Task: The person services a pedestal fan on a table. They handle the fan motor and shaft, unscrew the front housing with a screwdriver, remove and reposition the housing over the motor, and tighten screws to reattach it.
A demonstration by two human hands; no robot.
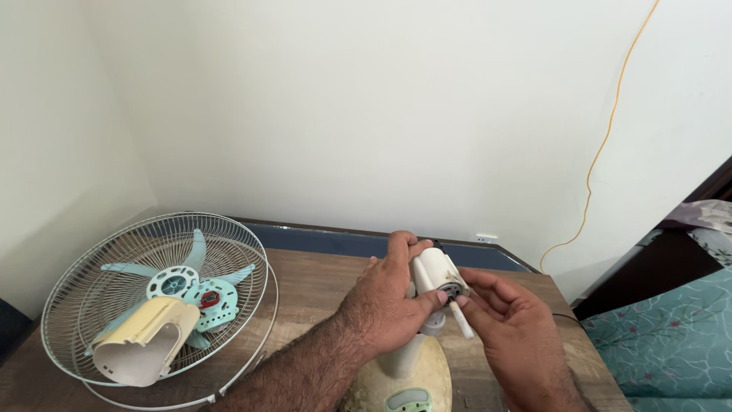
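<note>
My left hand [389,301] grips the cream motor housing [436,271] of a fan, which sits on a cream stand and round base [396,378]. My right hand [512,328] is at the motor's front end. Its fingertips touch the motor face, and a thin white shaft [462,320] pokes out below them. Both hands are over the right half of the wooden table [320,286].
At the left of the table lies a white wire fan guard [152,294] holding pale green blades, a red cap [210,299] and a cream motor cover [145,343]. A yellow cable [606,133] hangs on the white wall. At the right stands a bed with teal floral bedding [671,336].
</note>
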